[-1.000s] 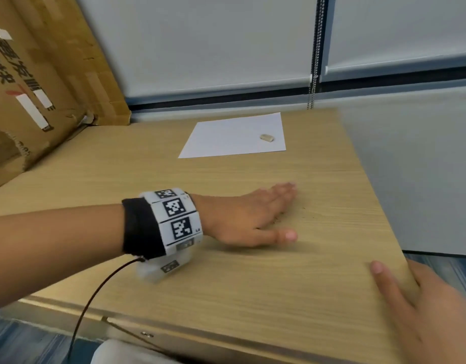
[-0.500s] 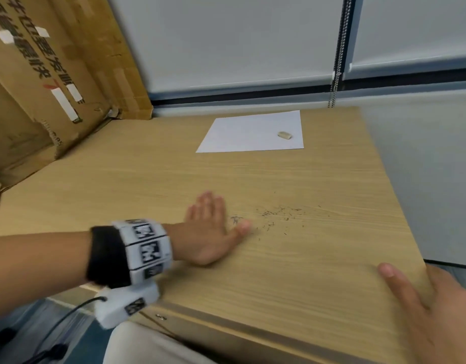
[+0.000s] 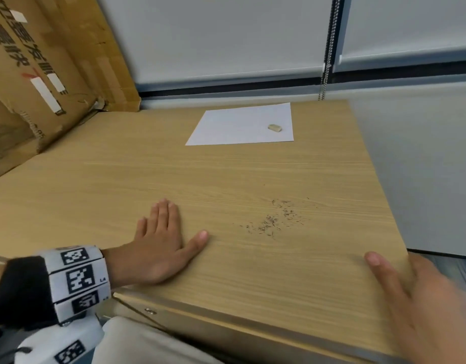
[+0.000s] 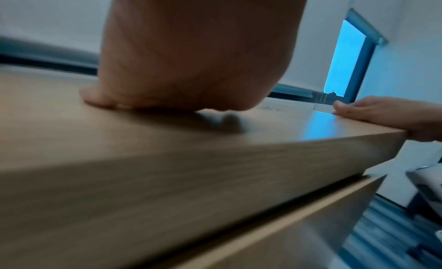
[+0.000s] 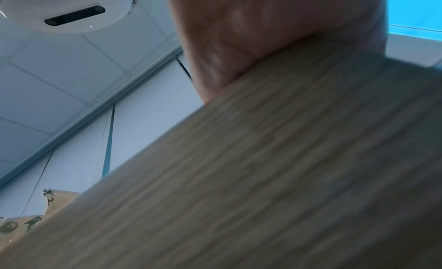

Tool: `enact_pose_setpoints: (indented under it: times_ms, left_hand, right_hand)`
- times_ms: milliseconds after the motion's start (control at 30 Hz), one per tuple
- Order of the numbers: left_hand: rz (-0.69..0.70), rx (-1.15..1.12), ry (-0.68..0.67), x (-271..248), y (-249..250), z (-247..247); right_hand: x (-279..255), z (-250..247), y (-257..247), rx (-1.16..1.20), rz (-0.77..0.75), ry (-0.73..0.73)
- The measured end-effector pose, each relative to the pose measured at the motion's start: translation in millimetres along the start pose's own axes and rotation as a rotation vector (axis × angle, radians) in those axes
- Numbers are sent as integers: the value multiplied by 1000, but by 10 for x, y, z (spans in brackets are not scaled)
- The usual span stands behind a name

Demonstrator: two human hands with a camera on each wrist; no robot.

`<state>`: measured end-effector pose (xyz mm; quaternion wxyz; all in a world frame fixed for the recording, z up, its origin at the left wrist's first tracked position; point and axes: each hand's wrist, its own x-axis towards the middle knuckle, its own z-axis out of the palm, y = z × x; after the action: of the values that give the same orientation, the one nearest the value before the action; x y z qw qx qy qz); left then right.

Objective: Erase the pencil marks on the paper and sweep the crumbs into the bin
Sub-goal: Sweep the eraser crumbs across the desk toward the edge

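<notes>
A white sheet of paper (image 3: 242, 124) lies at the far side of the wooden table (image 3: 121, 185), with a small beige eraser (image 3: 274, 128) on its right part. Dark eraser crumbs (image 3: 276, 219) are scattered on the wood near the right edge. My left hand (image 3: 163, 240) lies flat on the table with straight fingers, left of the crumbs and apart from them; the left wrist view shows its palm (image 4: 191, 65) pressed on the wood. My right hand (image 3: 423, 298) is at the table's near right corner, thumb on top, palm off the edge. No bin is in view.
Large cardboard boxes (image 3: 42, 74) lean at the far left of the table. A grey wall and a window blind with a bead chain (image 3: 329, 48) stand behind. The table's right edge (image 3: 379, 179) drops off to the floor.
My left hand has drawn back leftward and toward me, uncovering the crumbs it had pushed right. The right hand has stayed at the near right corner.
</notes>
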<state>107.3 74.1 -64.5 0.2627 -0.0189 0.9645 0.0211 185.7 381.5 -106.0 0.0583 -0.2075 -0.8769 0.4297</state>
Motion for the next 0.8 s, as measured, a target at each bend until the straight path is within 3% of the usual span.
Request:
enact_pose_setpoints:
  times_ms: [100,233,333,400,500,567,633,700,800]
  left_hand:
    - [99,-6,-49,-46,467,51]
    - [393,63,-93,-90,1257,99]
    - [555,-30,-125,-89,1532,-55]
    - [551,-57,-43,17,1461,-243]
    - [389,25,82,352,1119,-478]
    - [240,91,73,523,939,-544]
    - [206,157,18,597,913,-512]
    - [311,219,-29,548,1088,-428]
    - [590,321,-108,315,1518,-255]
  right_hand:
    - [-39,-25,-24,-45,2,-27]
    - [-74,-53,-44,-15,-15,-21]
    - [-69,-71,-62,28,14,-25]
    - [-58,-67,-36,12,21,-24]
    - [-33,-35,53,-64,5,-1]
    - [-31,-20,67,-72,-1,16]
    - [-31,-15,59,-43,-18,20]
    - [-23,-21,46,-22,-39,24]
    - [-29,-27,33,-7,-36,33]
